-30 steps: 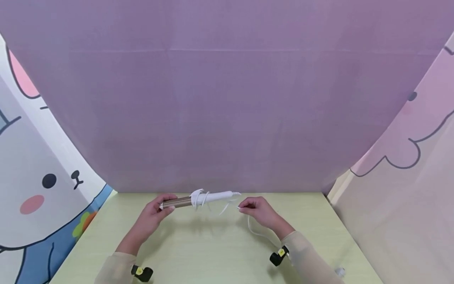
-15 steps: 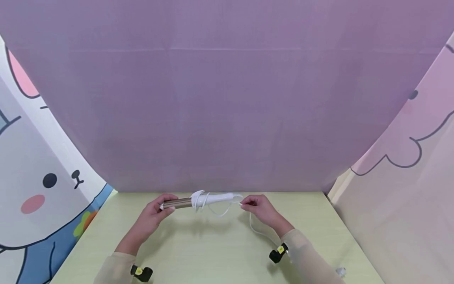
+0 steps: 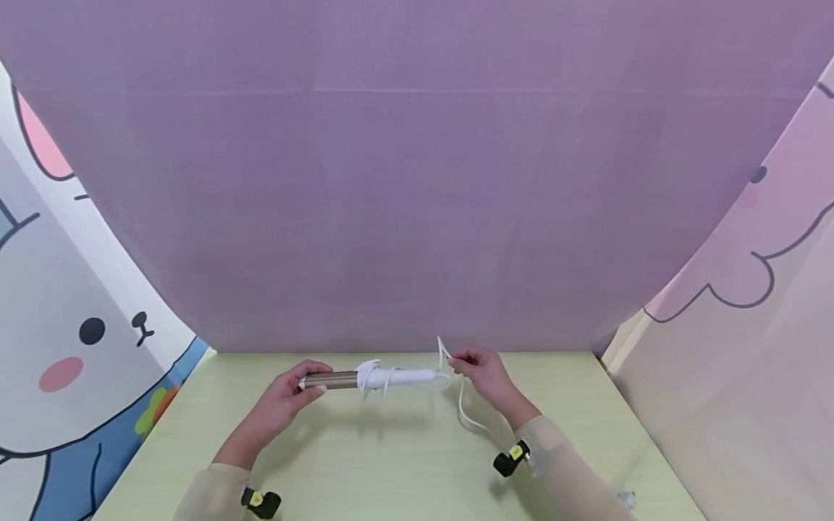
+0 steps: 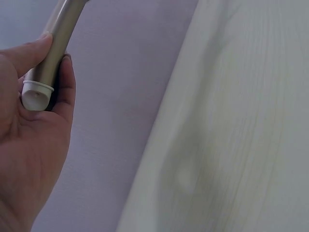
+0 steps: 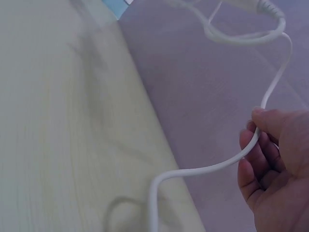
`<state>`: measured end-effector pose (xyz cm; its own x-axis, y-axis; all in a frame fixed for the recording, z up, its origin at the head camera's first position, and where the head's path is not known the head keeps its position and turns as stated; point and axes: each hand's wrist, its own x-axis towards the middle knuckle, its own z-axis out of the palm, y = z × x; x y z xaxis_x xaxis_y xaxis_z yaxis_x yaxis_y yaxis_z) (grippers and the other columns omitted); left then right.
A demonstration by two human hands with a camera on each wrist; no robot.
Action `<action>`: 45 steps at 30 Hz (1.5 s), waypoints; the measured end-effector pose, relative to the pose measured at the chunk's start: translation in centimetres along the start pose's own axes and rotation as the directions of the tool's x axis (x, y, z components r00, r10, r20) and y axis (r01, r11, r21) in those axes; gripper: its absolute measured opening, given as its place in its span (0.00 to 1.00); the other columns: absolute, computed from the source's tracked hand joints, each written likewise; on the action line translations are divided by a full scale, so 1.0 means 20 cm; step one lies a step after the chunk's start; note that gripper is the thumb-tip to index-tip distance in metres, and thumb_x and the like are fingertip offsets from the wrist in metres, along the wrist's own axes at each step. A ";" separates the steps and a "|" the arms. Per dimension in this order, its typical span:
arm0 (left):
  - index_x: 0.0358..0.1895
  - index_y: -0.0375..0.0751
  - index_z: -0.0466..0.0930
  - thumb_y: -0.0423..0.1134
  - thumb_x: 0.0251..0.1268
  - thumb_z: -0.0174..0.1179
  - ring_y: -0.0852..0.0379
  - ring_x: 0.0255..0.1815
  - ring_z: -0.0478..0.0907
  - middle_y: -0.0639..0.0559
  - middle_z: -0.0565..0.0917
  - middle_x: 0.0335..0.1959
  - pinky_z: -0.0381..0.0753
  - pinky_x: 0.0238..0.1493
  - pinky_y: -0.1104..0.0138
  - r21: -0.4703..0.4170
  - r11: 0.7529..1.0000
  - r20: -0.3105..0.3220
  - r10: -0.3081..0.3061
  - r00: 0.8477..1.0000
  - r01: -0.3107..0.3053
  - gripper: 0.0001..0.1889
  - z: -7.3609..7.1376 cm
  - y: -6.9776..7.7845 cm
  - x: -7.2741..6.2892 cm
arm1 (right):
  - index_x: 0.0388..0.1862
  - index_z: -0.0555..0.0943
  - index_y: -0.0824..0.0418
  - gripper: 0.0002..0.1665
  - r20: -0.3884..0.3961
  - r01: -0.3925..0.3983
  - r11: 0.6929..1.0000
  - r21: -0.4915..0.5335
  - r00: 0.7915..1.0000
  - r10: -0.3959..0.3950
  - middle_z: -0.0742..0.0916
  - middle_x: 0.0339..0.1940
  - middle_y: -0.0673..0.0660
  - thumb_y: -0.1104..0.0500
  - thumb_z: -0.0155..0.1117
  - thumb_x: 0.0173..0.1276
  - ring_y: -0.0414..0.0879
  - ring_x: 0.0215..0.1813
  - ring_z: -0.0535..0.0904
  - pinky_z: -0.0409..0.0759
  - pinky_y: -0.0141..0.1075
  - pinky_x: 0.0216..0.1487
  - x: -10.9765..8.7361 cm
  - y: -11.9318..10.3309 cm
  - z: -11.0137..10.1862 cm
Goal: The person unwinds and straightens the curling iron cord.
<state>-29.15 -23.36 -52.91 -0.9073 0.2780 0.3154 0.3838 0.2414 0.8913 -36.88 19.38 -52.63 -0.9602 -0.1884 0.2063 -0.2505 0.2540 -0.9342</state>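
Now the cord (image 5: 207,169) rises in a narrow peak beside the right hand (image 3: 482,373), where half a second ago it ran low; that hand's grip pinches it between thumb and fingers. The curling iron (image 3: 407,377), held above the table (image 3: 365,470), lies more level and slightly lower, cord loops still around it. The left hand (image 3: 283,398) keeps its grip clamped on the bronze-coloured barrel (image 3: 339,379).

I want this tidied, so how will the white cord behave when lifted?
The white cord likely flexes easily, since it bends sharply near the right hand. Its loops wrap the wand, so lifting might tug that along.
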 end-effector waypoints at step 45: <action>0.65 0.41 0.83 0.33 0.80 0.68 0.56 0.36 0.73 0.43 0.82 0.50 0.74 0.34 0.65 0.116 0.991 -0.154 -0.044 0.987 0.062 0.16 0.00 0.03 0.01 | 0.48 0.92 0.63 0.05 0.362 0.153 0.987 -0.047 0.923 -0.126 0.91 0.42 0.54 0.62 0.75 0.77 0.42 0.44 0.85 0.84 0.34 0.47 -0.12 -0.06 -0.04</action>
<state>-29.04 -23.14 -52.34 -0.9389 0.1210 0.3222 0.3440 0.3646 0.8653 -34.48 20.29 -51.82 -0.8104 -0.5498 0.2025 -0.4001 0.2667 -0.8768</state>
